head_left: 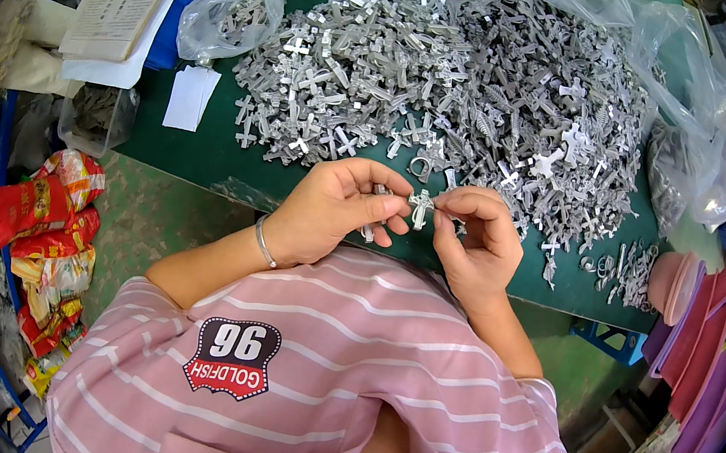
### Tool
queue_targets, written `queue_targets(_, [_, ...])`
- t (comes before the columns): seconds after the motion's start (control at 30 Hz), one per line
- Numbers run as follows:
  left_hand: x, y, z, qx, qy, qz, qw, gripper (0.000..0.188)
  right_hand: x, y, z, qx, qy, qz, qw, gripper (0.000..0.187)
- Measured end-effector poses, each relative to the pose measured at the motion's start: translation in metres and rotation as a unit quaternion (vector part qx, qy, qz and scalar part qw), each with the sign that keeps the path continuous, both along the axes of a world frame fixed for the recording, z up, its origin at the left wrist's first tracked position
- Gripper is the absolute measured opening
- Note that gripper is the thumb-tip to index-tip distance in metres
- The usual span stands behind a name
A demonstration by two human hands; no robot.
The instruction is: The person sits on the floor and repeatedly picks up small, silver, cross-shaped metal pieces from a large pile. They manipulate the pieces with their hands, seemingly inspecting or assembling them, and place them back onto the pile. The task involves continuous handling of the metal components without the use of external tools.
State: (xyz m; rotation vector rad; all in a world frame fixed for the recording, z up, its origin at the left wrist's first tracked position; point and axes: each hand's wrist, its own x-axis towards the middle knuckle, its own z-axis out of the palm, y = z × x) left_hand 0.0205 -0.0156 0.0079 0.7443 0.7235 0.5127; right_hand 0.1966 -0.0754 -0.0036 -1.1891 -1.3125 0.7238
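"Silver-grey metal cross: where do we have it?"
"Between our left hand and right hand, by the near edge of the green table. Both pinch it with fingertips; our left also curls around another metal piece."
"Beyond?"
"We see heaped metal crosses and, leftward, a clear plastic bag."

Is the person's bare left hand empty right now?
No, the bare left hand has a small silver-grey metal piece showing between its curled fingers.
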Motion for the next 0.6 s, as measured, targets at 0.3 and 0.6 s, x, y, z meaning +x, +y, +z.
queue_targets(0.3, [0.01, -0.002, 0.0, 0.001, -0.006, 0.002, 1.0, 0.015, 0.004, -0.007, -0.003, 0.039, 0.074, 0.027, 0.996, 0.031])
queue_targets(0.6, [0.024, -0.004, -0.009, -0.136, -0.041, 0.007, 0.99, 0.019, 0.011, -0.012, 0.006, 0.122, -0.081, 0.063, 0.987, 0.022])
